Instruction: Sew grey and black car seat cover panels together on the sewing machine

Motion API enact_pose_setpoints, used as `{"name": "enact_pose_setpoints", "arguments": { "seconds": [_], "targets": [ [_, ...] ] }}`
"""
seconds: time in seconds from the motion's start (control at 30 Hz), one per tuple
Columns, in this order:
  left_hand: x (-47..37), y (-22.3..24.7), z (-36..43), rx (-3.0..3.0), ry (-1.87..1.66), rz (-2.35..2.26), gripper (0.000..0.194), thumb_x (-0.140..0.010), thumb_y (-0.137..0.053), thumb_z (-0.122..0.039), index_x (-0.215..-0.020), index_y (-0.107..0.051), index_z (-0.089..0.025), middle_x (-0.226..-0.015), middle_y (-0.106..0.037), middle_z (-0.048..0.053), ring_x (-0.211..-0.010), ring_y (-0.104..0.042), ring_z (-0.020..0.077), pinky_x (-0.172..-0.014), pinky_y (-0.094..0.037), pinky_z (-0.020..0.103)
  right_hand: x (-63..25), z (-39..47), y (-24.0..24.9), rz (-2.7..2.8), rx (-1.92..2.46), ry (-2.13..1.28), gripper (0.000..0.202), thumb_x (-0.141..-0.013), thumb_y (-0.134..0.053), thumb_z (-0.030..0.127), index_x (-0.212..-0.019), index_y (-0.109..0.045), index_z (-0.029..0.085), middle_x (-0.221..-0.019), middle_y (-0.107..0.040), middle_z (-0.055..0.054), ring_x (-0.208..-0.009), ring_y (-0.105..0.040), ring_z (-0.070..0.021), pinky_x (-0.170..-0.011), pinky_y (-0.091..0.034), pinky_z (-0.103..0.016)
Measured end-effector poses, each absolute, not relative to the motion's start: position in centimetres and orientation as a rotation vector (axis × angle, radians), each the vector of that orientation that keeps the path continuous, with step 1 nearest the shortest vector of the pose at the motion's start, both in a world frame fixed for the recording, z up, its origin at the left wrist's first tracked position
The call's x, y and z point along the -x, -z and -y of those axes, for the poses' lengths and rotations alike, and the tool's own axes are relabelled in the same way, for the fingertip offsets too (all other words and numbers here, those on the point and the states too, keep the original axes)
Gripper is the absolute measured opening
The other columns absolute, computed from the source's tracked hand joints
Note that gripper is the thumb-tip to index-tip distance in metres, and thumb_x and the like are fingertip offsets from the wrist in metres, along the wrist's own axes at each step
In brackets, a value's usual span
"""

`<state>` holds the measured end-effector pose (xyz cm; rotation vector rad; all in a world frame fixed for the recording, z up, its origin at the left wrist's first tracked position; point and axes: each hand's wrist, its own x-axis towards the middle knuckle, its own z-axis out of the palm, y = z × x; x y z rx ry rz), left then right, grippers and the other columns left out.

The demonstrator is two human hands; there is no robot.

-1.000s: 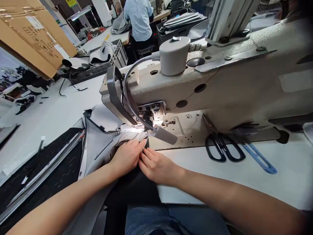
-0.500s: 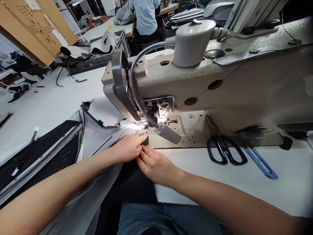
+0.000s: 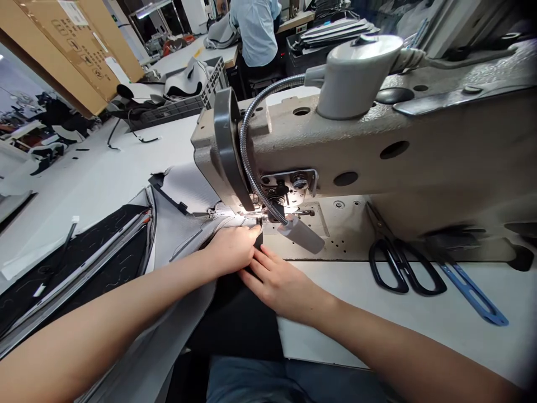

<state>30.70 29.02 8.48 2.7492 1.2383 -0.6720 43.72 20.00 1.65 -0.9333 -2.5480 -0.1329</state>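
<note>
My left hand (image 3: 235, 247) is closed on light grey fabric (image 3: 170, 224) beside the lit needle area of a sewing machine (image 3: 289, 196), with its index finger pointing at the presser foot. My right hand (image 3: 287, 286) is just to the right, its fingertips against the left hand. Its fingers lie over black fabric (image 3: 239, 319), which hangs over the table edge; its thumb is hidden. The grey piece has black strips and joins a long dark panel (image 3: 113, 235) on the left. The stitching point is partly covered by the lamp head (image 3: 304, 235).
Black-handled scissors (image 3: 398, 266) and a blue-handled tool (image 3: 476, 294) lie right of my hands. A grey crate (image 3: 184, 103) of fabric pieces and a cardboard box (image 3: 71, 45) stand at the back left. A person in a light blue shirt (image 3: 254, 33) is further back.
The whole view has shifted, so the machine and tools appear farther right. My right hand's fingers are more spread over the black fabric. My left hand keeps its place near the needle.
</note>
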Motion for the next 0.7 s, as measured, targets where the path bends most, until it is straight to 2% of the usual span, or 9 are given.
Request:
{"name": "enact_pose_setpoints", "arguments": {
  "seconds": [0.13, 0.37, 0.47, 0.6, 0.7],
  "targets": [
    [-30.8, -8.9, -29.0, -2.839, 0.816, -1.187, 0.039, -0.08, -0.041, -0.011, -0.117, -0.052, -0.014, -0.09, -0.065, 0.012, -0.074, -0.064, 0.0261, -0.055, -0.043, 0.031, -44.3, -19.3, -2.2, 2.659, 0.842, -0.064, 0.054, -0.081, -0.054, 0.019, -0.134, -0.044, 0.008, -0.133, -0.05, -0.02, -0.13, -0.04, -0.034, -0.109, -0.03, -0.054],
    [-31.1, -9.4, -28.9, -2.908, 0.938, -1.13, 0.041, -0.083, -0.038, -0.007, -0.122, -0.05, -0.013, -0.087, -0.063, 0.015, -0.074, -0.064, 0.0271, -0.056, -0.042, 0.031, -43.8, -19.1, -1.5, 2.61, 0.893, 0.001, 0.042, -0.089, -0.043, 0.015, -0.13, -0.05, 0.008, -0.13, -0.054, -0.019, -0.125, -0.046, -0.0325, -0.106, -0.034, -0.052],
    [-31.1, -10.0, -28.7, -2.913, 0.964, -1.131, 0.04, -0.083, -0.038, -0.008, -0.121, -0.051, -0.014, -0.09, -0.064, 0.016, -0.078, -0.064, 0.0285, -0.059, -0.043, 0.032, -44.2, -19.3, -1.9, 2.651, 0.877, -0.031, 0.047, -0.086, -0.047, 0.018, -0.132, -0.047, 0.005, -0.133, -0.051, -0.02, -0.127, -0.044, -0.0341, -0.108, -0.031, -0.052],
    [-30.9, -10.9, -28.6, -2.741, 1.08, -1.093, 0.047, -0.075, -0.048, -0.009, -0.122, -0.051, -0.016, -0.081, -0.067, 0.01, -0.072, -0.064, 0.0264, -0.06, -0.044, 0.032, -44.6, -19.4, -2.4, 2.747, 0.762, -0.128, 0.066, -0.079, -0.058, 0.029, -0.136, -0.041, 0.001, -0.137, -0.046, -0.022, -0.128, -0.041, -0.0346, -0.111, -0.028, -0.048],
    [-30.9, -10.5, -28.9, -2.717, 1.053, -1.085, 0.047, -0.074, -0.048, -0.01, -0.121, -0.05, -0.014, -0.079, -0.067, 0.01, -0.069, -0.064, 0.0258, -0.06, -0.045, 0.032, -44.5, -19.7, -2.4, 2.718, 0.798, -0.154, 0.061, -0.081, -0.054, 0.025, -0.136, -0.041, 0.001, -0.138, -0.045, -0.023, -0.129, -0.041, -0.0329, -0.111, -0.028, -0.047]
  ]
}}
